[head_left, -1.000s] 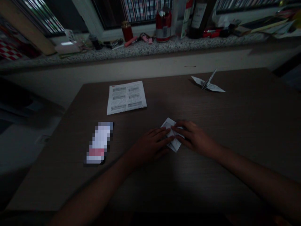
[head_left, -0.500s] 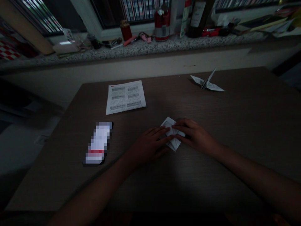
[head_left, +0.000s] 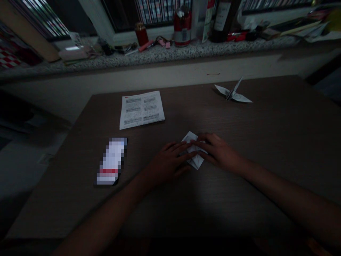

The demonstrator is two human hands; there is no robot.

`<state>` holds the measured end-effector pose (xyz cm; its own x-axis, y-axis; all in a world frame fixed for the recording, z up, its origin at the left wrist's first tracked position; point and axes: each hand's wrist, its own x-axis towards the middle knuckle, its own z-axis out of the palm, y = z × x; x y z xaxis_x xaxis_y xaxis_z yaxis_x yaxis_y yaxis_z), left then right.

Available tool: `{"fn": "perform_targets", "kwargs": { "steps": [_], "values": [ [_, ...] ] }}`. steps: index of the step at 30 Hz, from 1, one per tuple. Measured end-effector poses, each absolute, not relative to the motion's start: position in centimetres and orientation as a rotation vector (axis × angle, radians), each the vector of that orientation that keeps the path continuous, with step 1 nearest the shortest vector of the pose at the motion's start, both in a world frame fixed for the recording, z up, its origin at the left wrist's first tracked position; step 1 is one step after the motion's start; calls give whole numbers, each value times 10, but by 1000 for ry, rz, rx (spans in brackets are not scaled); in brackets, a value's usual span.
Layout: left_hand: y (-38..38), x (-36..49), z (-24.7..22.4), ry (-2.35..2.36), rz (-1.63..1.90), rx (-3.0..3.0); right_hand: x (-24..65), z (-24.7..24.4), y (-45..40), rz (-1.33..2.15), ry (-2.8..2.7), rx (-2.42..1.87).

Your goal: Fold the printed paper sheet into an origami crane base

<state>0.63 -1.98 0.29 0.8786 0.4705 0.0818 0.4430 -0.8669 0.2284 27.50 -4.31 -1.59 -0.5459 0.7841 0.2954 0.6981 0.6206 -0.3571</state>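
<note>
A small white sheet of paper, folded into a diamond (head_left: 196, 163), lies on the table between my hands. My left hand (head_left: 170, 160) reaches in from the left with its fingers stretched out, the tips resting on the paper's left side and middle. From the right, my right hand (head_left: 220, 152) touches the same paper with extended fingertips, close against the left ones. My right thumb and the paper's right corner are partly covered. Farther back on the right stands a folded paper crane (head_left: 234, 95) with its wings spread.
A printed sheet (head_left: 142, 109) lies at the back left of the brown table (head_left: 165, 209). Nearer to me is a phone (head_left: 111, 161) with a blurred screen. Behind the table, a stone windowsill (head_left: 160, 57) carries a red can (head_left: 182, 26), a dark bottle (head_left: 221, 19) and small clutter.
Both hands stay on the folded paper; my fingertips have shifted only slightly to the left. The whole view has moved a little.
</note>
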Motion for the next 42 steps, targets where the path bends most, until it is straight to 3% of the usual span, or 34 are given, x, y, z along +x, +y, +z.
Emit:
{"fn": "perform_targets", "kwargs": {
  "steps": [42],
  "values": [
    [-21, -7, 4, 531, 196, 2809, 273, -15, -44, 152, -2538, -1170]
  ]
}}
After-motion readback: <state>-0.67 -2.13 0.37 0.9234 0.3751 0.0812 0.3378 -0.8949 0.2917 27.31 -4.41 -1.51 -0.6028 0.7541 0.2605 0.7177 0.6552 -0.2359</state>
